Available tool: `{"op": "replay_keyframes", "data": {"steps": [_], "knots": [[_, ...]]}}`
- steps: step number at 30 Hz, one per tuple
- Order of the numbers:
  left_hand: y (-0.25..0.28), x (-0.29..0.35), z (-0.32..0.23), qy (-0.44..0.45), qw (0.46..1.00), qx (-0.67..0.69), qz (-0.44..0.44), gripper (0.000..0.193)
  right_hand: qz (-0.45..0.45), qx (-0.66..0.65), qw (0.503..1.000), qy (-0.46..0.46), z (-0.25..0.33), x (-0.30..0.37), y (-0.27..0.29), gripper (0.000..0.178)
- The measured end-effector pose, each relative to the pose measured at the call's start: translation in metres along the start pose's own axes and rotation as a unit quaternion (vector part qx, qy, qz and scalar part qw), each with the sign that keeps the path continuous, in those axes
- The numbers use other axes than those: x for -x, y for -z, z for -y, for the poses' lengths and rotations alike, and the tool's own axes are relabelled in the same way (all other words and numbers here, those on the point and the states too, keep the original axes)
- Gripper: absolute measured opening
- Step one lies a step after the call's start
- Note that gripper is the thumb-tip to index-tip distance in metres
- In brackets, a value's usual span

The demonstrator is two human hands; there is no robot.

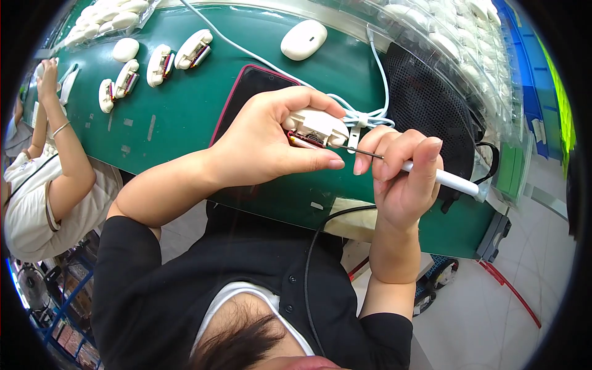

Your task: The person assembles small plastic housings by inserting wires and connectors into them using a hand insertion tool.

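Note:
Between the thumb and fingers of my left hand (pixel 265 132) is a white earbud charging case (pixel 317 125), its inside exposed with a circuit board and coloured wires along the lower side. My right hand (pixel 407 169) grips a screwdriver (pixel 455 181) with a white handle and a thin dark shaft. The shaft's tip meets the case's right end, beside the board; whether it sits in a screw cannot be made out. Behind my left hand, a dark phone with a red edge (pixel 237 98) lies on the green table mat (pixel 185 129).
Several similar opened cases (pixel 159 65) stand at the left. A closed white case (pixel 304 40) sits farther back. A pale cable (pixel 381 74) lies coiled by a black mesh bag (pixel 419 92). Trays of white parts (pixel 456 31) fill the right back. A co-worker's arm (pixel 68 142) is at far left.

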State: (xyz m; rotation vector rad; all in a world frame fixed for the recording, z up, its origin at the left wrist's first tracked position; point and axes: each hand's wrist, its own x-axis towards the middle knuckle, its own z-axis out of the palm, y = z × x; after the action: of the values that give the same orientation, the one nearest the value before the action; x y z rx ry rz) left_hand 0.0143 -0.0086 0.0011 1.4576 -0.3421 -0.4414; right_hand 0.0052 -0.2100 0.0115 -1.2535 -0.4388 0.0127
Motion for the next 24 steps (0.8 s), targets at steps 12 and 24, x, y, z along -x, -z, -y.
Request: {"op": "replay_keyframes", "data": {"steps": [12, 24], "knots": [[-0.004, 0.000, 0.009, -0.248, 0.930, -0.263, -0.063, 0.048, 0.037, 0.102, 0.992, 0.064, 0.000, 0.002, -0.008, 0.039], [-0.008, 0.004, 0.008, -0.261, 0.915, -0.305, -0.039, 0.049, 0.057, 0.241, 0.967, 0.055, 0.008, -0.001, -0.017, 0.057]]}}
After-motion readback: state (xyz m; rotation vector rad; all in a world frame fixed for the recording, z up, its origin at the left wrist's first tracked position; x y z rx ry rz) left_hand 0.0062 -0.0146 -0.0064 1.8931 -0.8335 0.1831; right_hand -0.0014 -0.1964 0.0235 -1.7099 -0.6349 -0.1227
